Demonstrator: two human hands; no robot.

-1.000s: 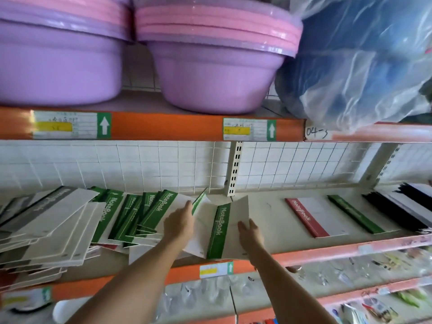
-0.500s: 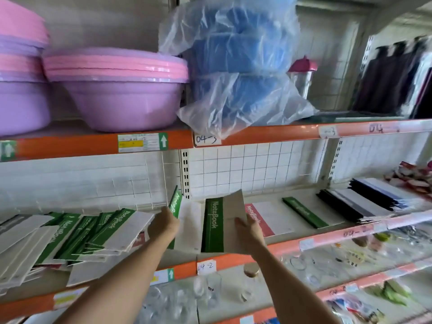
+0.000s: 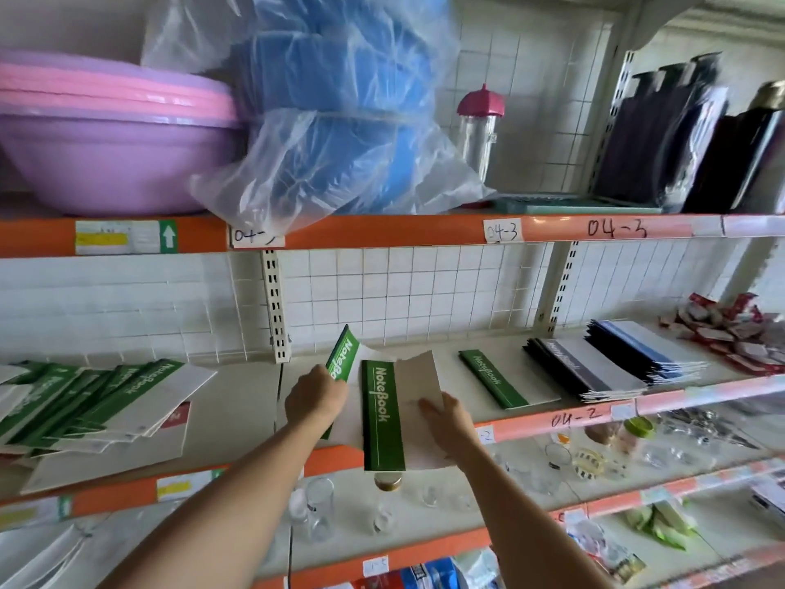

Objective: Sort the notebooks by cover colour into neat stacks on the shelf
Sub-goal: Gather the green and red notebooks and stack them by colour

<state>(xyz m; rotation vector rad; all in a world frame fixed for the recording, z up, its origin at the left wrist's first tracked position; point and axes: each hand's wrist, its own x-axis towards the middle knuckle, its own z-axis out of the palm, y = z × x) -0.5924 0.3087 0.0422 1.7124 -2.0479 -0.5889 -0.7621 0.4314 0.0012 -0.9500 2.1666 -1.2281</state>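
Note:
My right hand (image 3: 446, 423) holds a green-spined notebook (image 3: 382, 418) by its pale cover, above the shelf's orange front edge (image 3: 552, 423). My left hand (image 3: 314, 399) grips a second green notebook (image 3: 343, 354), tilted upright behind the first. A messy pile of green notebooks (image 3: 106, 397) lies on the shelf to the left, with a red one (image 3: 178, 418) partly showing under it. To the right lie a single green notebook (image 3: 501, 382), then a black stack (image 3: 582, 367) and a blue stack (image 3: 645, 346).
Purple and pink basins (image 3: 110, 133), a plastic-wrapped blue bundle (image 3: 331, 108) and a pink-capped bottle (image 3: 480, 129) fill the shelf above. Glass jars and tumblers (image 3: 382, 499) stand on the shelf below. Red-and-white packets (image 3: 739, 333) sit at far right.
The view has swung right. Both hands have carried their green notebooks rightward, away from the messy pile, towards the single green notebook. The red notebook seen lying there earlier is now hidden behind them.

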